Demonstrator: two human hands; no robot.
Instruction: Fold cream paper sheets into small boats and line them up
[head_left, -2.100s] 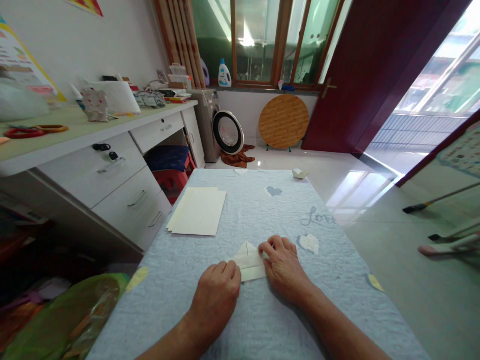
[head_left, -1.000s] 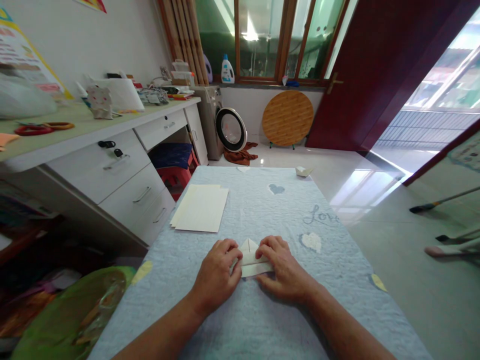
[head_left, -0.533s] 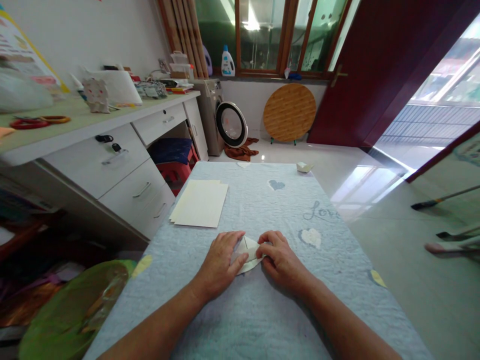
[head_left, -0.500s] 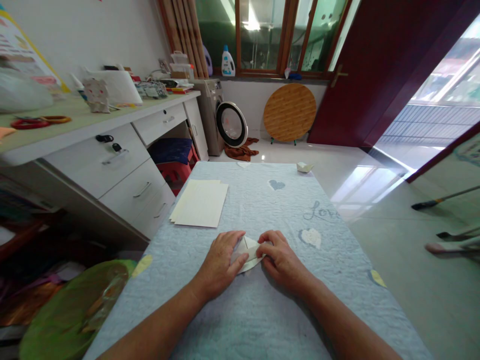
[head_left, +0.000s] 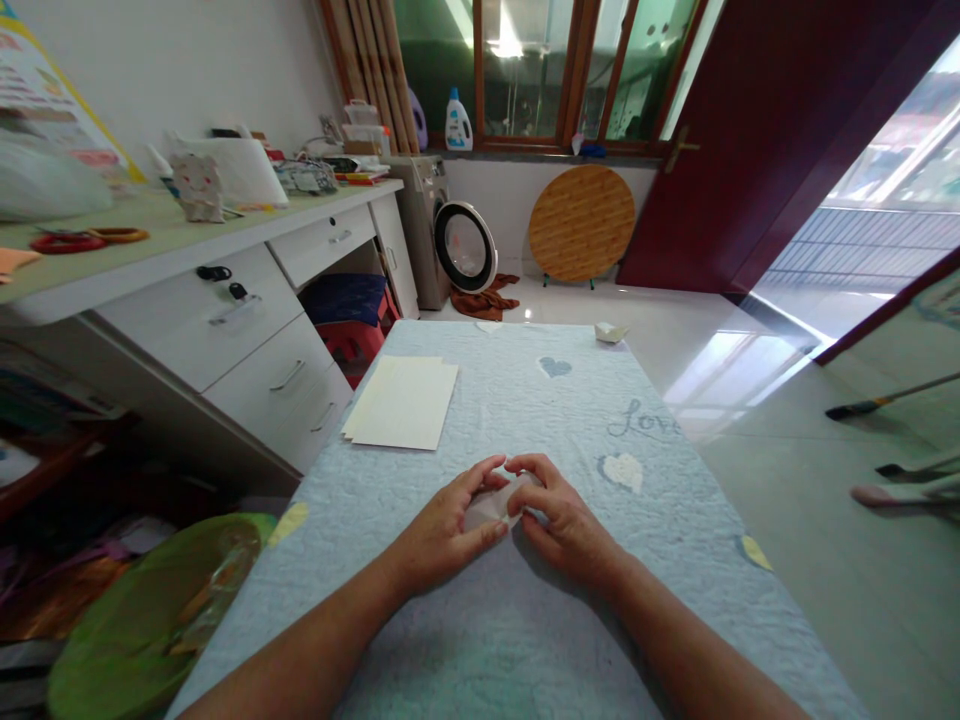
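Between my hands is a small folded piece of white paper [head_left: 487, 508], partly covered by my fingers. My left hand [head_left: 454, 520] grips its left side, thumb along the near edge and fingers curled over the far side. On the right side, my right hand [head_left: 559, 512] pinches the paper with thumb and bent fingers. The fingertips of both hands nearly meet at the far side. Beyond my left hand, a stack of cream paper sheets [head_left: 405, 402] lies flat. At the far right corner of the table sits a small folded paper boat [head_left: 610, 332].
A pale blue quilted cloth with hearts covers the table [head_left: 517, 410]. To the left are a green basket [head_left: 150, 620] and a white desk [head_left: 255, 320] with scissors [head_left: 67, 242] on top. An open washing machine [head_left: 424, 230] stands at the back.
The folded paper has been tipped up from lying flatter, and less of its face shows. Both hands have curled closer together around it, fingertips nearly meeting.
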